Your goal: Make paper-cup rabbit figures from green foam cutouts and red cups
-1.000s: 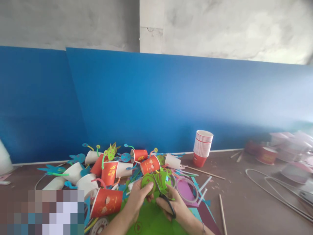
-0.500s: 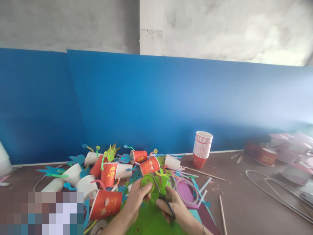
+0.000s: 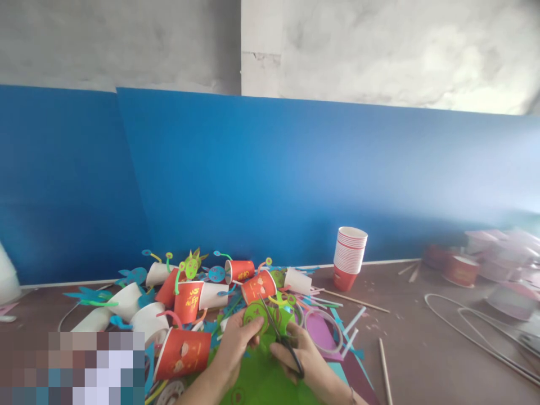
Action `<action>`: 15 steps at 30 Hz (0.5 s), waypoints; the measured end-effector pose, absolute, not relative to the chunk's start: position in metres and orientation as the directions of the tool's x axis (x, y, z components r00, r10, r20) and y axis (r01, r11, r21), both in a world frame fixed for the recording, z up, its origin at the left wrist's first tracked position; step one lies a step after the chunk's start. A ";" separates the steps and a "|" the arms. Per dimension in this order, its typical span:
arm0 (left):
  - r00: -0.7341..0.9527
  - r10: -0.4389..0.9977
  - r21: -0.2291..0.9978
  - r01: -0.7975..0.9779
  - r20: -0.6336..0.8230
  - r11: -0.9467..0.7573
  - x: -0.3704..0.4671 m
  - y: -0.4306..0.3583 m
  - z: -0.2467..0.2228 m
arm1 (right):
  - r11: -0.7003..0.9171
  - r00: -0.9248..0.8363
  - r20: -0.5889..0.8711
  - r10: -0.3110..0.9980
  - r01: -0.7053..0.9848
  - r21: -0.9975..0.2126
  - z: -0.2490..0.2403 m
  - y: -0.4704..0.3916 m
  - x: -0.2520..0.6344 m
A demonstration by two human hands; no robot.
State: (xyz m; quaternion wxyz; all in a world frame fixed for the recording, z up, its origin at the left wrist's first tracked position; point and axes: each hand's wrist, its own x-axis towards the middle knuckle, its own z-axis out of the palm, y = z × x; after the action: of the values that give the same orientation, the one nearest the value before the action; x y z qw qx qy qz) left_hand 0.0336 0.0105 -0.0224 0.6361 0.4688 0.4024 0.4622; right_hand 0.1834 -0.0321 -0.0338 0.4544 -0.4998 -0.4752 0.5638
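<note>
Green paper is the workpiece: a cut piece [image 3: 253, 309] with dark printed lines, located between the two hands above a larger green sheet [image 3: 274, 374]. The left hand [image 3: 236, 340] has its fingers closed on the piece, thumb flat on the face and the other fingers curled behind. This pinch appears chosen to brace thin stock while leaving its upper and right edges exposed.

The right hand [image 3: 304, 357] has its fingers closed around the black-handled scissors [image 3: 280, 338]. The blades point up and to the left, alongside the edge of the piece; this angle probably keeps the wrist low and the printed outline in sight. The gap between the blades cannot be told. More green paper [image 3: 288, 318] lies just above the right fingers; whether they touch it is unclear.

The green sheet lies directly under the hands, presumably for ready access. A decorated red cup [image 3: 184, 353] lies on its side at the left, among other cups fitted with coloured parts. The stacked cups [image 3: 349, 260] are nested upright at the back of the desk [image 3: 411, 332], an arrangement that likely saves room. Rings [image 3: 341, 336] resembling tape rolls rest on a purple sheet [image 3: 318, 331], near the right hand. A wooden stick [image 3: 385, 371] lies farther right.
</note>
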 end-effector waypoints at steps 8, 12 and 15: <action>0.246 0.968 0.969 -0.225 -0.045 0.102 0.033 0.007 -0.021 | -0.129 -0.120 -0.127 0.985 -0.008 -0.992 -0.041 -0.029 0.186; 0.291 0.956 0.978 -0.185 -0.042 0.099 0.031 0.010 -0.020 | -0.110 -0.170 -0.104 0.980 -0.027 -0.994 -0.040 -0.028 0.187; 0.286 0.957 0.978 -0.187 -0.039 0.095 0.030 0.011 -0.020 | -0.105 -0.153 -0.100 0.983 -0.023 -0.994 -0.037 -0.030 0.186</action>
State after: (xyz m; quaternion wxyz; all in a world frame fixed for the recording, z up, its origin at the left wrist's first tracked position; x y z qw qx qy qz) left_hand 0.0299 0.0105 -0.0204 0.6300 0.4961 0.3882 0.4542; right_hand 0.1863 -0.0299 -0.0373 0.4419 -0.4777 -0.5024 0.5694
